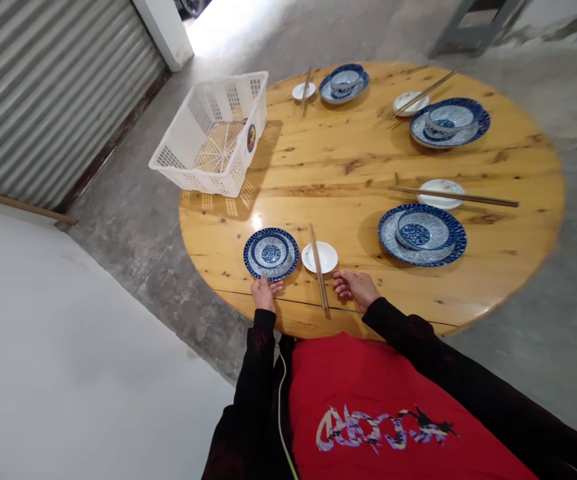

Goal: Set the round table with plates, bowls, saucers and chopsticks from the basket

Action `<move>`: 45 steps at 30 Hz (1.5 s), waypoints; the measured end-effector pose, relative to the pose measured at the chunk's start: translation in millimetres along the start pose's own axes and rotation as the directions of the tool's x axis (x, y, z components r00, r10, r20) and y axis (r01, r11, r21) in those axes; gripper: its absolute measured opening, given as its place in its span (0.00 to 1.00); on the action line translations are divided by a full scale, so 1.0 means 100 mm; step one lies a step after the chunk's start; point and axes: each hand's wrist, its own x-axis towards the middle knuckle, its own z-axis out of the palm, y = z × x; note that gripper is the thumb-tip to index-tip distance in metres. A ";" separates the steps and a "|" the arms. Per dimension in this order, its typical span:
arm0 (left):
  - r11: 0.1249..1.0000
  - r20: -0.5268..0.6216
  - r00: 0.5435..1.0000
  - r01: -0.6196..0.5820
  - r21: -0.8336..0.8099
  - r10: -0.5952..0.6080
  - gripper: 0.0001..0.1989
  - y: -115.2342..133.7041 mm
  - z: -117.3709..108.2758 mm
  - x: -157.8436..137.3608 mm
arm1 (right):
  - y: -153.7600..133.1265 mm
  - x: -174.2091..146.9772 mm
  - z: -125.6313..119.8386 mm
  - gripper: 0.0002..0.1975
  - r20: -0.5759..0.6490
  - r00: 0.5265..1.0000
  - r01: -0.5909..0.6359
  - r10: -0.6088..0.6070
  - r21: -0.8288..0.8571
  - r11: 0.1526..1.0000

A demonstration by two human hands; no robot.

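My left hand (265, 293) is at the near rim of a blue-and-white patterned plate (271, 272), its thumb over the edge and the other fingers beside and below it. Rings show inside this plate, but I cannot tell if a bowl sits in it. To its right is a small white dish (327, 256), with a pair of wooden chopsticks (320, 280) laid across its left part, their near ends on the table. My right hand (354, 288) is just off the dish's near right side, fingers loosely bent and apart, with nothing visible in them.
On the round wooden table (328, 207) stand several other settings, including a plate (387, 233) with a bowl (421, 233), and a dish (441, 187) under chopsticks (488, 199). A white plastic basket (208, 177) stands at the table's far left. A white wall (68, 347) is at left.
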 end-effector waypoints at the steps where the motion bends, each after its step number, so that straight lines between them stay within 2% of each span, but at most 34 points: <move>1: 1.000 0.001 1.000 0.001 0.000 -0.001 0.16 0.00 0.00 0.00 | 0.00 0.00 0.00 0.12 0.002 1.000 0.002 -0.002 -0.001 1.000; 13: 1.000 0.000 1.000 0.009 0.008 -0.009 0.20 0.07 -0.03 0.03 | -0.02 0.01 -0.01 0.09 0.031 0.999 0.008 -0.008 0.019 1.000; 26: 0.998 -0.003 0.999 0.036 -0.043 -0.037 0.15 0.10 -0.02 -0.03 | -0.01 0.01 -0.01 0.09 0.033 0.999 0.006 -0.007 0.026 1.000; 45: 1.000 -0.031 0.999 -0.011 -0.025 0.010 0.17 0.04 0.01 0.04 | 0.02 0.03 -0.04 0.07 0.041 0.998 0.036 -0.037 0.030 0.999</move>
